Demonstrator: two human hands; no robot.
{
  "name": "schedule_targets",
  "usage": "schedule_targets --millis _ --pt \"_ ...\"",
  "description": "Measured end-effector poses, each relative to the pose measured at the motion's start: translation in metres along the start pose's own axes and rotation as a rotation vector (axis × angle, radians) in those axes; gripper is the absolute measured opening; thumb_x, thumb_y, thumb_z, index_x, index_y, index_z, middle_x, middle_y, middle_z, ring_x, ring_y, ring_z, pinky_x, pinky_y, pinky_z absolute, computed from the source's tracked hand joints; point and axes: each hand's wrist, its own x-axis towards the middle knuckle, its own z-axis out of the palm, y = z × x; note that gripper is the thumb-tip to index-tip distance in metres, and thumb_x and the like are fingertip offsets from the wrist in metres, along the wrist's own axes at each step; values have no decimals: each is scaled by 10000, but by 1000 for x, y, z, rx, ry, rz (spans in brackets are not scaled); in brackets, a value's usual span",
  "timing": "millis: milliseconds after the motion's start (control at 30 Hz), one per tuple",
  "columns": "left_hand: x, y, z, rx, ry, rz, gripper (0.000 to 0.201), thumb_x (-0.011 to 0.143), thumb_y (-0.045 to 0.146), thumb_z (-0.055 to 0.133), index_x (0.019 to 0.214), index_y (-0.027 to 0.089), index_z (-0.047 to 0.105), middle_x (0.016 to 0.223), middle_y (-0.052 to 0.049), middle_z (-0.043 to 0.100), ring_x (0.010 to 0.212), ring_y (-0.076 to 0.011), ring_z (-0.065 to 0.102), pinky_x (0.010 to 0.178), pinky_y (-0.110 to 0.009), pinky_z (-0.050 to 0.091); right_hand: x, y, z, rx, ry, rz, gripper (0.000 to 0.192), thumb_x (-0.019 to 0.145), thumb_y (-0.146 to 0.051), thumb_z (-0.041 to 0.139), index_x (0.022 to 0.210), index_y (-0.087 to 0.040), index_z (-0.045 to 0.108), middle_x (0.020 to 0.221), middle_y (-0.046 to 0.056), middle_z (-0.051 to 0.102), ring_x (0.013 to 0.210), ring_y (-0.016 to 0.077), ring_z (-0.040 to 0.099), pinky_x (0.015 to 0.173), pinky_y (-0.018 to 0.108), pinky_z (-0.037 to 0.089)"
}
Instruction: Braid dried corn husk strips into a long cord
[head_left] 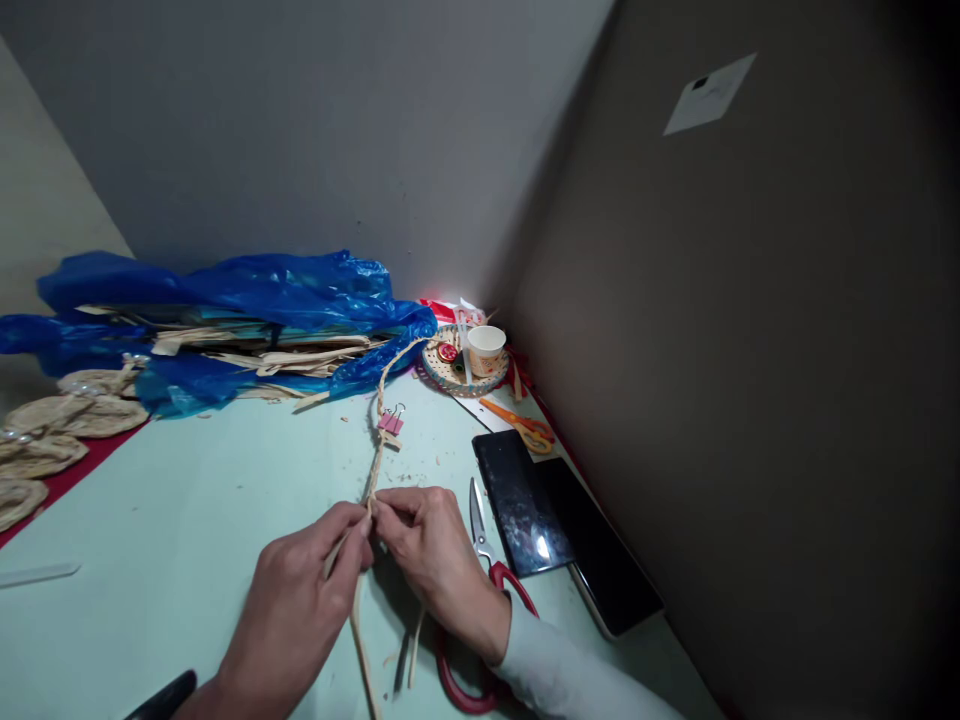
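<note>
Near the bottom centre, the left hand (300, 590) and right hand (435, 560) met fingertip to fingertip — both pinching the braided straw cord (377, 450), which ran upward past a pink binder clip (391, 421) toward the blue plastic bag (247, 300) — red-handled scissors (484, 600) beside them.

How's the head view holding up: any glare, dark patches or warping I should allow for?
Head view: wide-angle warping bends the walls and table edges; the right wall is dim and the right corners darken to near black; a glare spot sits on the phone and a bright patch near the cup; both hands and the braid are evenly lit and fairly sharp.
</note>
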Motion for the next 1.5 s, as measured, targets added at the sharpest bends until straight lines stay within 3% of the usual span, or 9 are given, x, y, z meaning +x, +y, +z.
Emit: schedule_targets --millis 233,333,533,633,700,800,900,1233,1500 --pt "-9 -13 11 250 70 430 286 886 215 503 718 237 734 697 -66 782 599 -211 742 606 -276 537 4 6 -4 217 -153 84 400 952 -371 490 618 -159 542 546 -23 516 539 102 480 584 221 369" --pt "-10 -10 7 197 55 469 229 876 237 546 813 241 766 740 -59 791 697 -223 761 690 -276 561 5 10 -3 297 -130 135 338 904 -384 557 676 -138 604 571 -28 493 533 96 420 545 227 316" --pt "14 -9 -11 -111 54 -79 249 848 443 570 740 255 692 812 -38 751 786 -237 685 719 -303 497 -1 2 -3 421 -66 173 323 872 -363 590 630 -152 624 640 1 537 638 128 467 654 232 389" --pt "26 -16 -4 -467 -179 -302 264 795 479 652 872 230 693 856 -34 739 855 -229 679 751 -286 510 -2 2 0 506 -91 138 320 885 -328 560 615 -159 595 644 13 563 660 142 517 715 246 424" --pt "28 -19 4 -681 -320 -389 321 745 512 709 835 209 651 691 7 650 606 -153 594 556 -239 464 -2 5 1 517 -132 100 317 910 -309 524 635 -162 579 603 -2 534 616 137 500 691 250 425" --pt "27 -21 13 -783 -406 -457 433 676 577 755 796 196 586 543 89 481 388 -37 272 383 -170 181 -1 7 -1 372 -149 22 294 942 -249 481 677 -161 575 656 2 562 650 134 510 694 243 417" --pt "26 -20 13 -718 -398 -453 453 671 606 726 766 200 552 525 97 464 364 -19 210 375 -174 105 -3 5 -7 113 -156 -33 291 959 -179 445 719 -159 608 711 5 603 674 126 537 703 231 408" --pt "18 -7 4 -162 -184 -253 337 811 529 543 684 232 641 540 31 535 558 -170 508 554 -257 376 -14 -8 -12 -538 -75 1 298 990 -212 464 735 -179 615 669 25 648 591 134 538 586 267 303" --pt "19 -4 4 24 -206 -156 322 826 447 453 588 239 513 582 2 573 599 -198 523 619 -300 375 -27 -17 -4 -1033 -103 -201 120 891 -95 502 916 -176 587 842 80 661 761 244 602 608 331 297"
